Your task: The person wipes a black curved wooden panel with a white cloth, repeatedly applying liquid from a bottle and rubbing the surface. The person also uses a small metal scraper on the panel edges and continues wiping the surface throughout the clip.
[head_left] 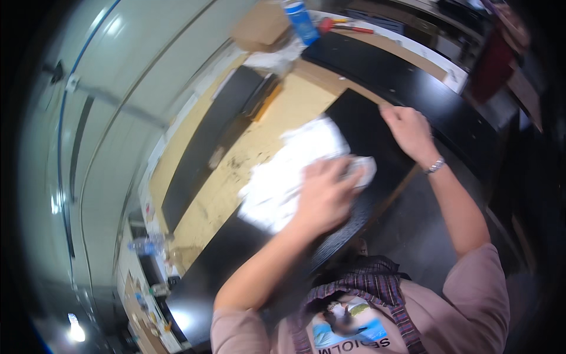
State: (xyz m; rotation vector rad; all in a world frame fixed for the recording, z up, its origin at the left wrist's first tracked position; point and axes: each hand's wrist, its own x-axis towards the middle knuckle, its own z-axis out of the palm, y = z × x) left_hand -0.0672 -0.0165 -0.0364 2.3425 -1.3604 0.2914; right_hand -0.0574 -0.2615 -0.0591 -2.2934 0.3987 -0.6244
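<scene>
A long black board [362, 127] lies in front of me, running from the lower left to the upper right. My left hand [327, 192], a little blurred, presses a crumpled white cloth [277, 186] onto its surface, fingers bent over the fabric. At the board's far right end, my right hand [410, 131] grips the corner, with the thumb side along the edge and some fingertips out of sight. The cloth covers the middle of the board and hangs over its left side.
Beneath is a yellowish work surface [203, 197] with dark smudges. A curved dark panel [200, 144] lies left of the board, another black panel [407, 79] beyond it. Farther back are a blue can [302, 23], a red-handled tool [354, 28] and a cardboard box [262, 26].
</scene>
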